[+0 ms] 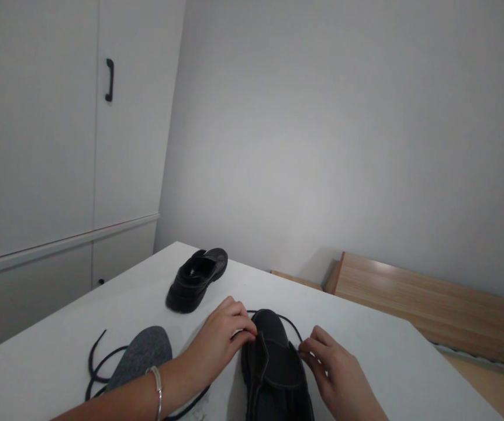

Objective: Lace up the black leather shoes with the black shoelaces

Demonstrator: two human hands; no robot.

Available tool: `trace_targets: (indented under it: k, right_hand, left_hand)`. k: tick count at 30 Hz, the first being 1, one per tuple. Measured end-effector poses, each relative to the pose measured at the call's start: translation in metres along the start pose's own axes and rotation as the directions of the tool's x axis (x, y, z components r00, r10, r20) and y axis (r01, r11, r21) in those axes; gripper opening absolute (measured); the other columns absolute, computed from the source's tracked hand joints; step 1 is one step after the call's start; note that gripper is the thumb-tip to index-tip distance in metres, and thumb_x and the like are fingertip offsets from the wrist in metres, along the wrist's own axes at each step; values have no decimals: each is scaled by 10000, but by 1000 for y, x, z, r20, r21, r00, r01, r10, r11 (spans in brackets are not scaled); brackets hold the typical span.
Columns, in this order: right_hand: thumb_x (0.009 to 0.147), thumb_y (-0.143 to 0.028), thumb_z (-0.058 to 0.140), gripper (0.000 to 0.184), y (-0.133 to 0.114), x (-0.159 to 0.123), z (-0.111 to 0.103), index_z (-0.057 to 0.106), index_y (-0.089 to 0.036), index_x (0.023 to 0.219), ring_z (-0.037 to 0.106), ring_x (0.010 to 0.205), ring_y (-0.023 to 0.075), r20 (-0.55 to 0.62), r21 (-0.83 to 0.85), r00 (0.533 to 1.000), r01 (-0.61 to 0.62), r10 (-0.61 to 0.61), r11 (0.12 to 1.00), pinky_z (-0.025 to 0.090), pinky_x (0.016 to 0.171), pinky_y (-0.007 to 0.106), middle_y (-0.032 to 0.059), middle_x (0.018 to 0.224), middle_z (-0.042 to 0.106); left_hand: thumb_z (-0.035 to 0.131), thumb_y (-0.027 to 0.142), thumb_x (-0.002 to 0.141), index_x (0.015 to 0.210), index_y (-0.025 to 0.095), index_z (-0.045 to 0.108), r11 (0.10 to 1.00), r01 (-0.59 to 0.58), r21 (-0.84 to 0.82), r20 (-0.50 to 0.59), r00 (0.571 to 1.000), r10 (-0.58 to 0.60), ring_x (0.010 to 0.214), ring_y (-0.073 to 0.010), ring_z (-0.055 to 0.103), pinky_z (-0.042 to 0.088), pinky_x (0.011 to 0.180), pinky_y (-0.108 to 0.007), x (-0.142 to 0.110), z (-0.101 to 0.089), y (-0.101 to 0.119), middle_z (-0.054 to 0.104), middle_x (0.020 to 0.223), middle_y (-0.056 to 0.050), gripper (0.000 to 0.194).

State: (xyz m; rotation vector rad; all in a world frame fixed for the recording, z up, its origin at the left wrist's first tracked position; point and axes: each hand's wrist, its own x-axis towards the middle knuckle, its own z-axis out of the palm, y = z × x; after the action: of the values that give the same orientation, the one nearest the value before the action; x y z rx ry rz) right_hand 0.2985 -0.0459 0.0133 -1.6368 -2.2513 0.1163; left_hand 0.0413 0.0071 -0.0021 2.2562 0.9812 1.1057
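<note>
A black shoe (285, 368) lies in front of me on the white table, toe pointing away. My left hand (221, 330) is closed in a pinch, its fingertips at the edge of the shoe's left lacing flap. My right hand (335, 368) pinches at the shoe's right side, where a black shoelace (293, 325) reaches its fingertips. That lace arcs around behind the toe from near my left hand. Under my left forearm, partly hidden, lies a grey felt insole (144, 351). Another black lace (92, 362) curls beside it.
A second black shoe (194, 280) stands farther back on the white table (366, 333). A white cupboard (133, 146) with dark handles is at the left. Beyond the table's right edge is a low wood-coloured piece of furniture (410, 292) along the grey wall.
</note>
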Motion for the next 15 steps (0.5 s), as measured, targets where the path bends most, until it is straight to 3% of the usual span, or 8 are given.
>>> trace_targets:
  k: [10, 15]
  right_hand:
    - [970, -198, 392, 297, -1, -3, -6, 650, -222, 824, 668, 812, 223, 67, -1, 998, -10, 10, 1000, 474, 719, 332, 55, 920, 619]
    - [971, -167, 389, 290, -3, -4, -3, 642, -216, 839, 663, 809, 211, 20, 61, 1000, -17, 16, 998, 480, 730, 325, 57, 941, 623]
  left_hand:
    - [743, 16, 850, 864, 145, 794, 1000, -5, 2, 54, 999, 5, 765, -188, 673, 465, 695, -254, 3, -1, -2, 724, 821, -48, 140]
    - [726, 11, 862, 974, 163, 788, 1000, -20, 7, 70, 997, 19, 801, -189, 675, 474, 737, -258, 2, -1, -2, 726, 863, -43, 199]
